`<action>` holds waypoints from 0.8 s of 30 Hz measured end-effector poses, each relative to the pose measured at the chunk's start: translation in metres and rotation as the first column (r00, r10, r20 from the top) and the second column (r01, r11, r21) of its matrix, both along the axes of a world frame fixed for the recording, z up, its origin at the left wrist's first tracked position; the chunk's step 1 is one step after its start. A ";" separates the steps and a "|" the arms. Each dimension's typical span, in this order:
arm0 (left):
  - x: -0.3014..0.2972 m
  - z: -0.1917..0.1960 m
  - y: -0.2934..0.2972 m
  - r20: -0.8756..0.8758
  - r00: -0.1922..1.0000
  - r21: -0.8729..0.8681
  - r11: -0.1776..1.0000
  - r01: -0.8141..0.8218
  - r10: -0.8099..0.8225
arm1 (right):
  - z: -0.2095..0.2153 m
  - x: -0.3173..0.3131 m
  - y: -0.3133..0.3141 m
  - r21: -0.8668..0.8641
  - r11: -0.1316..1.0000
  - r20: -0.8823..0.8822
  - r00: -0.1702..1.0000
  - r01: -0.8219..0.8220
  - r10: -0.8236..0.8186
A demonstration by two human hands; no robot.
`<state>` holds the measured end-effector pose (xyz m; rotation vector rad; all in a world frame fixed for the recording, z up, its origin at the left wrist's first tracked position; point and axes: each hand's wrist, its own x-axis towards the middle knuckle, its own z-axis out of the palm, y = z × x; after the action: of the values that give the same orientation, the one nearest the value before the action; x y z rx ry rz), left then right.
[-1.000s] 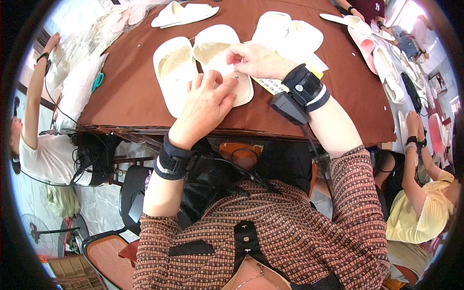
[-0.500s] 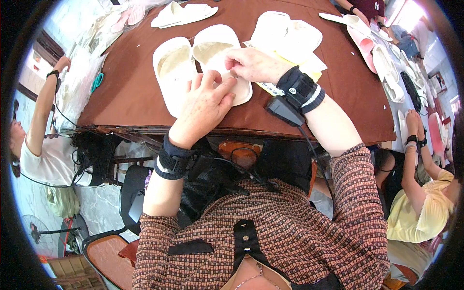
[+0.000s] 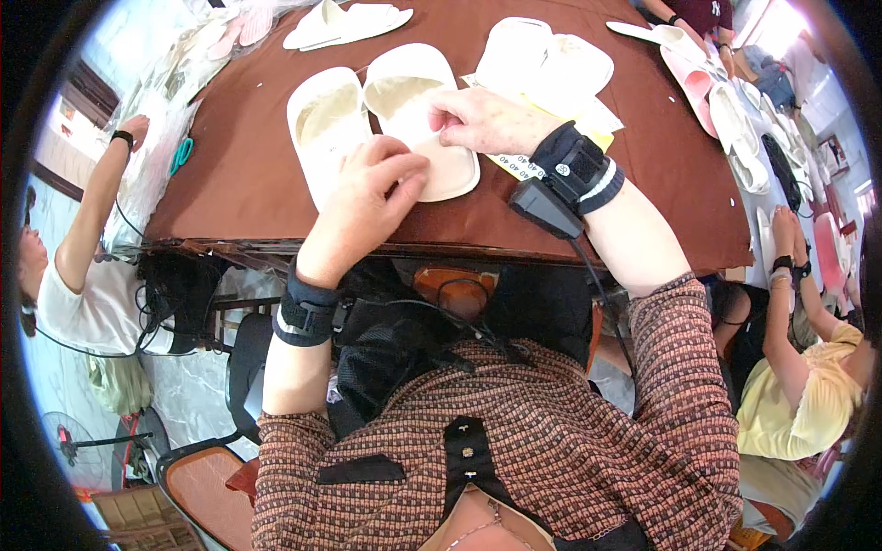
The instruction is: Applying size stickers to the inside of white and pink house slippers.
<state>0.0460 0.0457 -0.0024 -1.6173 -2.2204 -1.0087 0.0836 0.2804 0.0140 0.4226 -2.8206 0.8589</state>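
Observation:
Two white slippers stand side by side on the brown table cover [image 3: 248, 174]. Over the inner edge of the left slipper [image 3: 317, 138] and the sole of the right one is my left hand [image 3: 363, 197], its fingers loosely bent and a gap showing beside the thumb. Nothing shows in it. My right hand [image 3: 496, 121] bends over the right slipper [image 3: 450, 174], thumb and fingertips drawn together above its footbed. Whatever they pinch, if anything, is too small or hidden. The two hands are apart.
A second white slipper pair [image 3: 542, 64] lies beyond my right hand, by a sticker sheet [image 3: 516, 166]. Another white pair [image 3: 344, 26] is at the far edge. Teal scissors [image 3: 182, 156] lie at left near clear plastic [image 3: 152, 179]. Co-workers sit at both sides; a cable [image 3: 597, 275] hangs from my right wrist.
My left hand has drawn away from the right hand, toward the left and slightly nearer me. The right hand stays over the right slipper, shifting only slightly. The slippers hardly move.

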 end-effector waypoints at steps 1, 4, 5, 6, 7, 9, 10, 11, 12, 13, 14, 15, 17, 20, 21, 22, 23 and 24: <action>-0.004 0.001 -0.002 0.000 1.000 -0.002 1.000 0.005 -0.005 | -0.001 0.000 0.001 0.014 1.000 -0.039 0.999 -0.018 0.019; -0.014 0.002 -0.006 -0.014 0.994 0.078 0.991 -0.110 0.111 | 0.001 -0.002 0.005 -0.120 0.991 -0.041 0.998 -0.059 0.054; -0.018 -0.002 -0.005 -0.012 0.994 0.079 0.991 -0.108 0.109 | 0.001 -0.002 0.006 -0.119 0.991 -0.039 0.998 -0.057 0.053; -0.020 -0.004 -0.005 -0.055 0.990 0.071 0.990 -0.122 0.126 | 0.003 -0.001 0.004 -0.113 0.993 -0.061 0.998 -0.035 0.029; -0.020 -0.006 -0.007 -0.098 0.985 0.065 0.988 -0.137 0.143 | 0.003 0.000 0.002 -0.108 0.994 -0.083 0.997 -0.014 0.005; -0.015 -0.008 -0.007 -0.173 0.968 0.044 0.983 -0.179 0.184 | 0.001 0.001 -0.003 -0.044 0.999 -0.056 0.998 0.003 -0.005; -0.014 -0.009 -0.006 -0.188 0.963 0.026 0.981 -0.193 0.194 | 0.000 0.002 -0.005 0.020 1.000 -0.034 0.999 0.023 -0.022; -0.014 -0.009 -0.007 -0.204 0.957 0.008 0.978 -0.207 0.205 | 0.000 0.004 -0.006 0.023 1.000 -0.031 0.999 0.020 -0.020; -0.015 -0.010 -0.007 -0.203 0.957 0.012 0.978 -0.210 0.208 | 0.004 0.006 -0.007 0.030 1.000 -0.034 0.999 0.007 -0.006; -0.016 -0.011 -0.007 -0.207 0.957 0.015 0.979 -0.202 0.201 | 0.007 0.007 -0.008 0.036 0.999 -0.039 0.999 -0.006 0.007; -0.016 -0.011 -0.007 -0.211 0.958 0.017 0.981 -0.195 0.194 | 0.006 0.005 -0.006 0.039 0.999 -0.039 0.999 -0.009 0.010; -0.016 -0.012 -0.007 -0.212 0.958 0.018 0.981 -0.195 0.194 | 0.005 0.003 -0.004 -0.027 1.000 -0.040 0.999 -0.007 0.006; -0.015 -0.012 -0.006 -0.213 0.957 0.010 0.980 -0.198 0.195 | 0.002 0.000 0.000 -0.094 0.996 -0.042 0.999 -0.004 0.000; -0.014 -0.011 -0.007 -0.196 0.961 0.005 0.980 -0.200 0.197 | 0.000 0.000 0.000 -0.060 0.998 -0.062 0.998 -0.025 0.021; -0.014 -0.011 -0.007 -0.197 0.961 0.003 0.980 -0.198 0.195 | 0.002 0.001 -0.002 -0.010 1.000 -0.069 0.998 -0.012 0.011; -0.013 -0.011 -0.008 -0.201 0.959 -0.002 0.979 -0.203 0.198 | 0.003 0.002 -0.003 0.041 0.999 -0.077 0.997 0.002 0.001; -0.013 -0.011 -0.008 -0.205 0.958 -0.006 0.978 -0.207 0.201 | 0.004 0.003 -0.002 0.040 0.999 -0.077 0.997 0.003 0.000; -0.013 -0.011 -0.008 -0.206 0.957 -0.005 0.978 -0.208 0.202 | 0.005 0.003 -0.001 -0.004 1.000 -0.099 0.995 -0.002 0.002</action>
<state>0.0329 0.0382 -0.0135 -1.3946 -2.2128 -0.7254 0.0871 0.2792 0.0189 0.4541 -2.7284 0.8205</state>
